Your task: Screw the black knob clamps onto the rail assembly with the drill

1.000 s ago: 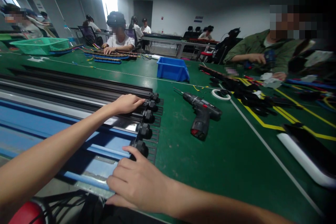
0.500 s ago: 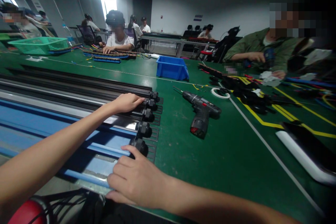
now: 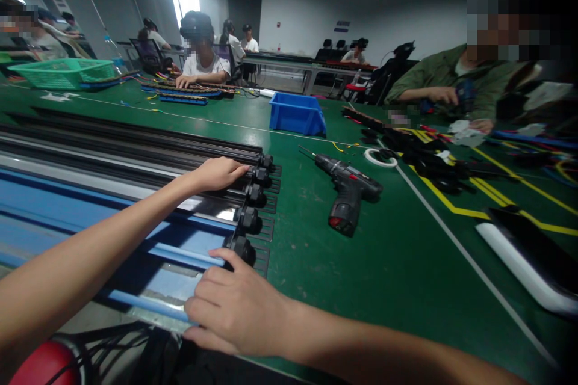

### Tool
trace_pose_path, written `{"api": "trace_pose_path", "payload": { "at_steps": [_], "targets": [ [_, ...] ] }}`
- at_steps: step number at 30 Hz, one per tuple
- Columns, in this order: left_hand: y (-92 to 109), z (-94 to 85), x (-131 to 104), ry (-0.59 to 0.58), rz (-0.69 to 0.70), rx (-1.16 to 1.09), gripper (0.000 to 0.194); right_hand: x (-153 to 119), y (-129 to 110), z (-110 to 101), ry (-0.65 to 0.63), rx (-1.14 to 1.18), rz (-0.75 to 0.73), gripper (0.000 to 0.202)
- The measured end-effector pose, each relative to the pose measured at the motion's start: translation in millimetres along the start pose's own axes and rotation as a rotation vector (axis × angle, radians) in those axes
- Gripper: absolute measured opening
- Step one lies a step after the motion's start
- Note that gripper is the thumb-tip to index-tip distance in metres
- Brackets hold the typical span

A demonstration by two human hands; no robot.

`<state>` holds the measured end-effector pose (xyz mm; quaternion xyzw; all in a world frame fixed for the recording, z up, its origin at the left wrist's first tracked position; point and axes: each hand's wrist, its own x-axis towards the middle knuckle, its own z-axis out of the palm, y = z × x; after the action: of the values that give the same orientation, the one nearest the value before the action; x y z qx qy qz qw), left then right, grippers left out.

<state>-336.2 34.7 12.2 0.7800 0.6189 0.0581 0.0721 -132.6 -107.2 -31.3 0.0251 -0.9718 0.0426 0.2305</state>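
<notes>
Several long profiles lie side by side at the left of the table, black ones farther off and a blue profile (image 3: 149,299) nearest me. Black cable glands (image 3: 248,219) stand at their right ends, beside slotted end tabs. Reaching across the row, my left hand (image 3: 219,173) is closed over a black profile (image 3: 189,156), thumb beside a gland; its other fingers are mostly hidden. My right hand (image 3: 239,307) grips the end of the nearest blue profile, one finger stretched over the ridge behind it. A black cordless drill (image 3: 347,192) lies to the right of the profiles.
A blue bin (image 3: 297,114), a white tape ring (image 3: 380,158) and a green basket (image 3: 63,74) sit on the green table (image 3: 316,289). A white-edged dark device (image 3: 528,264) is at right. Co-workers sit across; one in green (image 3: 433,81) holds a drill.
Both hands keep their places on the profiles. The view has shifted very slightly; nothing else visibly differs.
</notes>
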Motion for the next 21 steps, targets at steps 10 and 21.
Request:
{"api": "trace_pose_path", "payload": {
  "at_steps": [10, 21],
  "targets": [
    [-3.5, 2.7, 1.7, 0.006, 0.017, 0.019, 0.067, -0.3, 1.2, 2.6, 0.004, 0.01, -0.011, 0.029],
    [0.2, -0.3, -0.1, -0.003, 0.005, 0.028, 0.067, -0.2, 1.7, 4.9, 0.017, 0.024, -0.006, 0.035]
  ]
}}
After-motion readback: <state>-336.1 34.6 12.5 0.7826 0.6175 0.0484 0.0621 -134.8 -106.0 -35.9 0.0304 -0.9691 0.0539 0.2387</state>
